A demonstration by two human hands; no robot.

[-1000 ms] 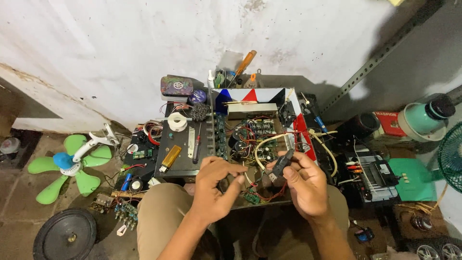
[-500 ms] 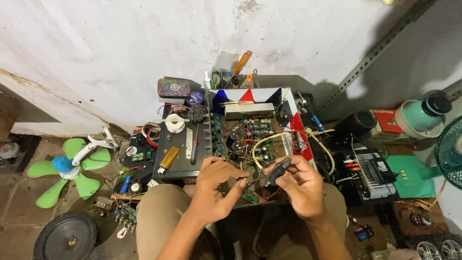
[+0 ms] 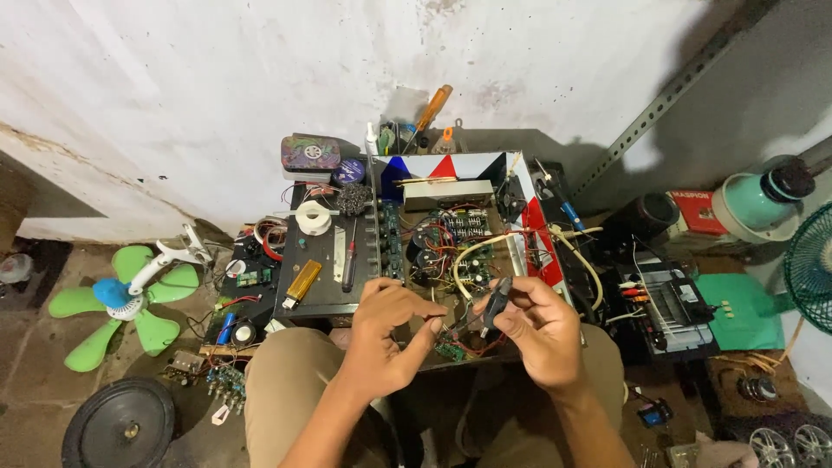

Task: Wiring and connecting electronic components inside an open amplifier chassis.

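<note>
**Bench lot: open amplifier chassis, hand tools, spares**

- Right hand (image 3: 539, 334): closed around dark-handled pliers (image 3: 496, 303), tool nose angled toward 8 o'clock, down over the near edge of the chassis
- Left hand (image 3: 387, 334): fingers curled, thumb and forefinger pinched together at 3 o'clock of the palm, just beside the plier tips; item pinched too small to tell, possibly a thin wire
- Open amplifier chassis (image 3: 520, 186): directly at 12 o'clock from both hands, lid off, red, white and blue panel along the far and right walls, circuit boards and tangled red, black and cream wires inside
- Small green circuit board (image 3: 449, 348): between the two hands, at the chassis front edge, red leads attached
- Dark flat lid (image 3: 321, 295): at 10 o'clock from the left hand, bearing a white tape roll (image 3: 313, 217), a red-handled screwdriver (image 3: 348, 264) and a gold rectangular lighter (image 3: 302, 282)
- Orange-handled screwdriver (image 3: 431, 106): at 12 o'clock, upright in a tool holder against the white wall
- Green-bladed fan (image 3: 121, 299): well apart at 9 o'clock, lying on the floor
- Black loudspeaker cone (image 3: 119, 429): at 8 o'clock, on the floor
- Grey cassette-style unit (image 3: 663, 299): at 3 o'clock, coloured plugs on top
</note>
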